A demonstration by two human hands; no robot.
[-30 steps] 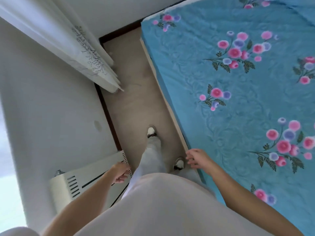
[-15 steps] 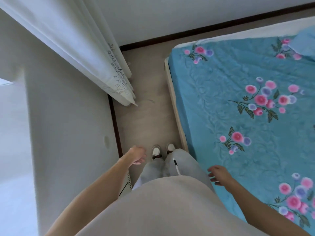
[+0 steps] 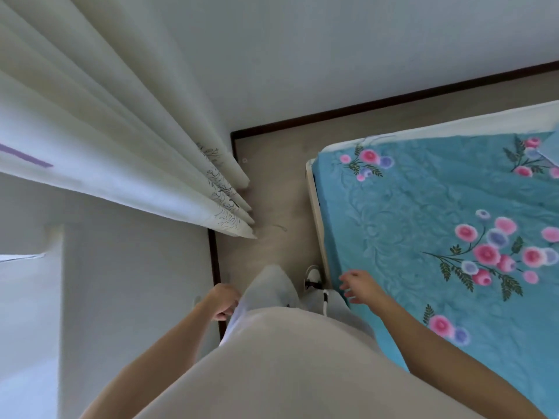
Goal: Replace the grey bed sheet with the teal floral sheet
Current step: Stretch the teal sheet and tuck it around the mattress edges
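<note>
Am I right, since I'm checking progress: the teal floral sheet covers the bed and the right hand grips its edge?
Not quite. In the head view the teal floral sheet covers the bed, but the right hand hovers open above its edge, gripping nothing.

Both arms down at sides. L hand (image 3: 222, 300) by thigh, fingers loosely curled, holding nothing. R hand (image 3: 361, 287) out fwd, fingers spread, relaxed, palm down, holding nothing.
</note>
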